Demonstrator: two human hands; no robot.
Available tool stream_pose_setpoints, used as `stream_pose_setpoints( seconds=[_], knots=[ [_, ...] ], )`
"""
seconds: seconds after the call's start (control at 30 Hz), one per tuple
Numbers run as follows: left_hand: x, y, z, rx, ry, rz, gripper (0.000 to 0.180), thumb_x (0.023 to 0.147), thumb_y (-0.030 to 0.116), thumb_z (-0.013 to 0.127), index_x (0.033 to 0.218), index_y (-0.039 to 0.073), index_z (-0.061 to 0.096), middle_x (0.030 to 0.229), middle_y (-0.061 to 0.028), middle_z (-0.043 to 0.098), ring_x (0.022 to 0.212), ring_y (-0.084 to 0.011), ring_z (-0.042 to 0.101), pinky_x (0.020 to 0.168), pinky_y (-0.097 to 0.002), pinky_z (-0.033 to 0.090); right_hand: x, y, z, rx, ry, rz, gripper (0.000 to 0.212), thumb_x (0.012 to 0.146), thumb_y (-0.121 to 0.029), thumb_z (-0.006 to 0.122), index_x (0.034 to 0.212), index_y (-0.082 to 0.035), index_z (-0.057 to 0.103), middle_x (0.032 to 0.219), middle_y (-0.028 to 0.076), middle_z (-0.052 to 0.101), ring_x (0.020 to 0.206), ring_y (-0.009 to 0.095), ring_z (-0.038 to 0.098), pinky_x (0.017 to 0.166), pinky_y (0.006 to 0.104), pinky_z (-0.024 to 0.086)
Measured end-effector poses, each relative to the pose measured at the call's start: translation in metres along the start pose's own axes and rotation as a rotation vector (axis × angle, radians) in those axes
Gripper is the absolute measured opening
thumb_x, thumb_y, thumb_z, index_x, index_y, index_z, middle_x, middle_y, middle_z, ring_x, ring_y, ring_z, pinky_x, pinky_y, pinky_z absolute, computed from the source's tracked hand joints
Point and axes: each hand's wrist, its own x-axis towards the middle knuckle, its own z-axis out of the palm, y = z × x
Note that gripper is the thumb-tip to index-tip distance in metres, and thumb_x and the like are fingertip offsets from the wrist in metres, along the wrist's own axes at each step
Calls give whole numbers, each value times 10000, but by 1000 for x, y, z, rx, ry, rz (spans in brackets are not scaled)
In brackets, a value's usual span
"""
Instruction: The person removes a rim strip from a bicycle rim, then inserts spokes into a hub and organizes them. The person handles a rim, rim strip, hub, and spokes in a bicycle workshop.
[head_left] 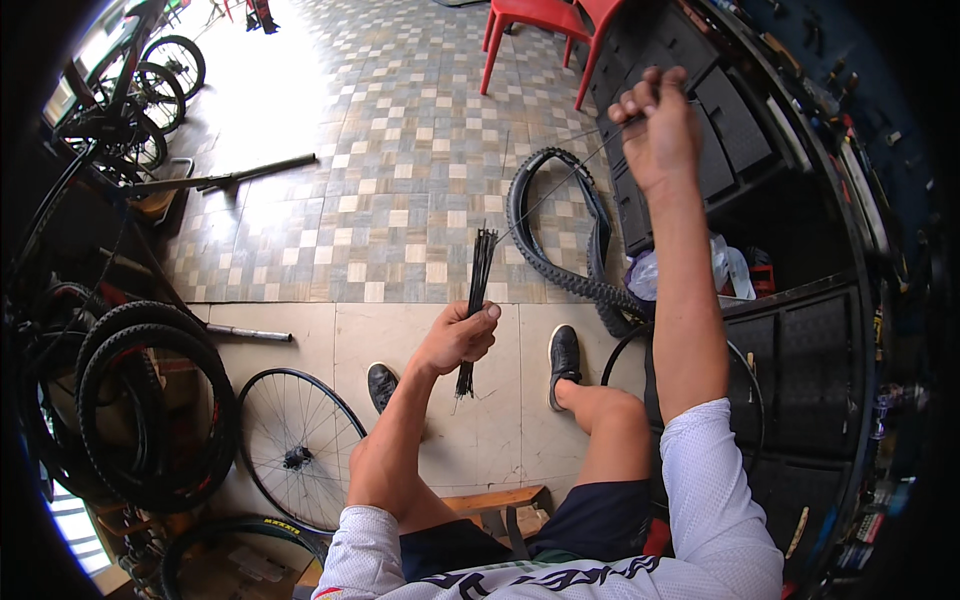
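My left hand (460,335) is closed around a bundle of thin black spokes (481,262), held roughly upright in front of me. The ends of the bundle stick out above and below my fist. Raised high to the right, my right hand (660,130) has its fingers curled in a pinch. From there a thin wire-like strand (555,190) slants down toward the top of the bundle. Whether it is a single spoke or a length of wire is too fine to tell.
A loose knobby tyre (520,215) lies ahead, by black drawers (800,370) on the right. To the left are a spoked wheel (298,455), stacked tyres (150,400), and a bike stand (250,175). A red chair (535,12) stands at the far end.
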Motion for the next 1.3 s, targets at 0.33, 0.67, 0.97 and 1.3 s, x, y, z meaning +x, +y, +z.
stream_pose_setpoints(
  seconds=[0.33, 0.67, 0.97, 1.3],
  knots=[
    [-6, 8, -1, -261, -186, -14, 435, 1073, 329, 521, 715, 166, 337, 603, 72, 251, 495, -56, 218, 420, -233, 175, -91, 33, 0, -1172, -777, -233, 248, 838, -108, 810, 1079, -93, 752, 797, 4, 614, 644, 89, 558, 572, 266, 465],
    [-10, 8, 4, -179, -142, -65, 411, 1075, 303, 524, 731, 165, 347, 609, 68, 256, 501, -60, 232, 425, -238, 171, -102, 55, -4, -1201, -814, -406, 144, 809, -71, 774, 952, -63, 755, 891, 76, 682, 797, 210, 700, 689, 321, 565],
    [-7, 5, 10, -85, -134, -73, 418, 1085, 326, 512, 724, 169, 370, 602, 89, 270, 488, -44, 232, 418, -236, 178, -86, 59, -10, -656, -539, 59, 157, 926, -153, 680, 1003, -16, 676, 908, 33, 703, 785, 87, 653, 692, 289, 523],
    [-8, 3, 10, 19, -99, -65, 407, 1075, 310, 537, 730, 167, 374, 604, 87, 273, 494, -42, 248, 427, -239, 185, -34, 21, -10, -227, 82, 58, 262, 1096, -302, 473, 1055, -78, 602, 740, -22, 545, 487, 24, 345, 399, 203, 245]
  ],
)
